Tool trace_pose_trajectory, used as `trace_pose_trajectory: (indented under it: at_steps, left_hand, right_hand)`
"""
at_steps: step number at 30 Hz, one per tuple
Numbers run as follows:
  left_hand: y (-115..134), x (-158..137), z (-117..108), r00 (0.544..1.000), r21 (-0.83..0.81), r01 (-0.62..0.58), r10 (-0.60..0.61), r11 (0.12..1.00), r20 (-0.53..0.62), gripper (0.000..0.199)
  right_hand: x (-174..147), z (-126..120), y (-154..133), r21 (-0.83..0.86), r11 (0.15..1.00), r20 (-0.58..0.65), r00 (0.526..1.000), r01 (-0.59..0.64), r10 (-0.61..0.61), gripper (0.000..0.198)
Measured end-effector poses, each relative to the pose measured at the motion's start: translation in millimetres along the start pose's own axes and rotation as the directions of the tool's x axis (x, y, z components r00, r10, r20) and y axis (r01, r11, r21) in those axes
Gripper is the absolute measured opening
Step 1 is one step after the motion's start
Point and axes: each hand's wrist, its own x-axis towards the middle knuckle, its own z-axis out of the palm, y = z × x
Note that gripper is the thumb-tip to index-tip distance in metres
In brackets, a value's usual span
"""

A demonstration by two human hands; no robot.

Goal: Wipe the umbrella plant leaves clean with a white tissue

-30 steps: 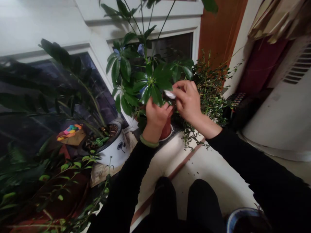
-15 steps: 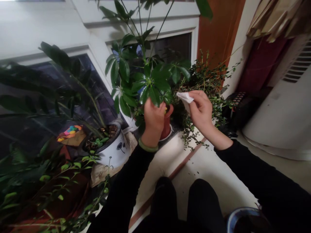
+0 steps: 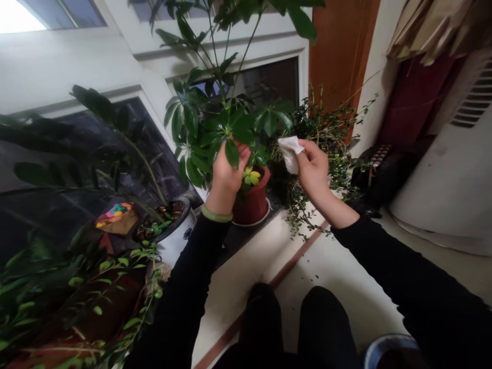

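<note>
My left hand, with a green bangle at its wrist, is among the lower leaves of the potted umbrella plant. A glossy green leaf lies across its fingers, which curl around it and are partly hidden. To the right, my right hand pinches a folded white tissue between thumb and fingers, held up in the air apart from the leaves. Below the leaves stands the plant's reddish-brown pot, with a small yellow-green leaf cluster at its rim.
A white pot with a dark-leaved plant stands at the left, near trailing vines. Behind is a white-framed door. A small-leaved bushy plant and a white appliance are at the right. A blue-rimmed container sits at lower right.
My left hand has moved slightly left and up, with a leaf now across its fingers. My right hand has shifted a little left, and the tissue shows more spread out. The view has tilted slightly.
</note>
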Motion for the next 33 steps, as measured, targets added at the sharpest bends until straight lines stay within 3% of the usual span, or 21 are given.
trace_pose_trajectory:
  at_steps: [7, 11, 16, 23, 33]
  left_hand:
    - [1.4, 3.9, -1.7, 0.997, 0.001, 0.082, -0.082, 0.997, -0.004, 0.018]
    - [4.3, 9.4, 2.2, 0.983, -0.018, 0.18, -0.179, 0.984, 0.049, 0.031]
    - [5.2, 27.5, 21.4, 0.988, 0.003, 0.131, -0.131, 0.991, 0.08, 0.026]
    - [-10.1, 48.8, 14.0, 0.992, 0.003, 0.098, -0.098, 0.995, 0.084, 0.025]
    - [-8.3, 27.9, 6.0, 0.974, -0.042, 0.187, -0.18, 0.981, 0.137, 0.042]
  right_hand:
    - [3.7, 1.3, 1.0, 0.048, 0.999, -0.003, 1.0, -0.011, 0.011, 0.031]
    - [5.1, 2.7, 0.2, 0.064, 0.998, 0.0, 1.0, -0.021, 0.021, 0.03]
    - [9.0, 7.4, -0.7, 0.071, 0.997, 0.013, 1.0, -0.027, 0.026, 0.028]
    - [11.2, 15.8, -9.2, 0.001, 0.998, -0.007, 0.998, 0.056, -0.056, 0.03]
    - [22.9, 34.5, -33.0, -0.201, 0.954, 0.107, 0.973, 0.222, -0.204, 0.037]
